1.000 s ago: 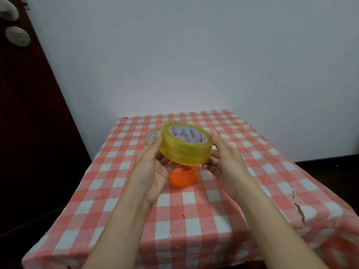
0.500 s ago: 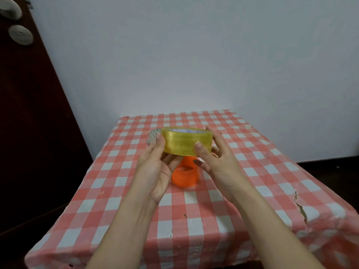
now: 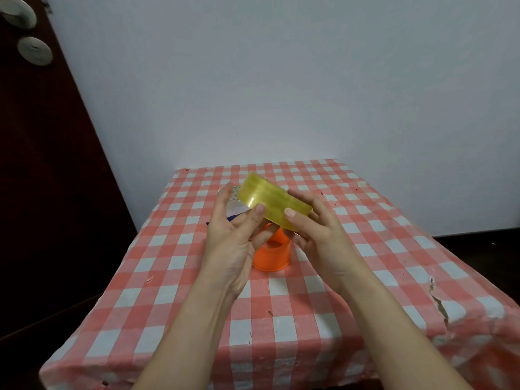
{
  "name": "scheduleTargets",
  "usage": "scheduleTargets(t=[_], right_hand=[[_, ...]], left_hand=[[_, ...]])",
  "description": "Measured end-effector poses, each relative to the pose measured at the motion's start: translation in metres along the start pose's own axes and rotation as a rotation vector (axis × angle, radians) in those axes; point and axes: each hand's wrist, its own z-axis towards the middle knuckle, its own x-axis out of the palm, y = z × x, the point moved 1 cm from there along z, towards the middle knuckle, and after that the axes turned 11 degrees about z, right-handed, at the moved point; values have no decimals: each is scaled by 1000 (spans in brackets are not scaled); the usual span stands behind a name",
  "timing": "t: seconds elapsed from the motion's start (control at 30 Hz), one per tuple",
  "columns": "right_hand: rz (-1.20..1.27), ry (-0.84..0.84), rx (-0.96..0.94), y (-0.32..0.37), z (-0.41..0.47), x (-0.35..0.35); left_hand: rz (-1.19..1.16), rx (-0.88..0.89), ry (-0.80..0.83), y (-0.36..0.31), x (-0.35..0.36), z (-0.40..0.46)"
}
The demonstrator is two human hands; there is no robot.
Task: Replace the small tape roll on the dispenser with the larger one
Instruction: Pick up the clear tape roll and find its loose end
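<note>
Holding large yellow tape roll (image 3: 274, 202) tilted above orange ring (image 3: 272, 254) on checkered table (image 3: 365, 249), left hand (image 3: 233, 243) and right hand (image 3: 318, 235) both pinching rim. Turn slowly, feel for loose end. Dispenser possibly behind left hand, mostly hidden.

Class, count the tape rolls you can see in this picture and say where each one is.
2. The large yellow roll is held above the table between the left hand and right hand. A smaller roll lies on the tablecloth behind the left fingers, mostly hidden; more may be hidden.
</note>
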Motion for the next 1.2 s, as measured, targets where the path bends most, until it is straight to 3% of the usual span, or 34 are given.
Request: scheduleTargets(t=[0.27,0.57,0.77,1.07,1.2], right_hand=[[-174,-16,-5,-1,1,-4],[-171,-11,-143,6,-2,-2],[-284,11,-253,2,0,-5],[-398,102,-283,2,1,-9],[-487,81,-302,2,1,-8]], left_hand=[[232,56,76,10,4,1],[646,234,127,20,7,-4],[585,260,136,20,5,1],[252,160,192,13,2,5],[340,182,165,15,3,2]])
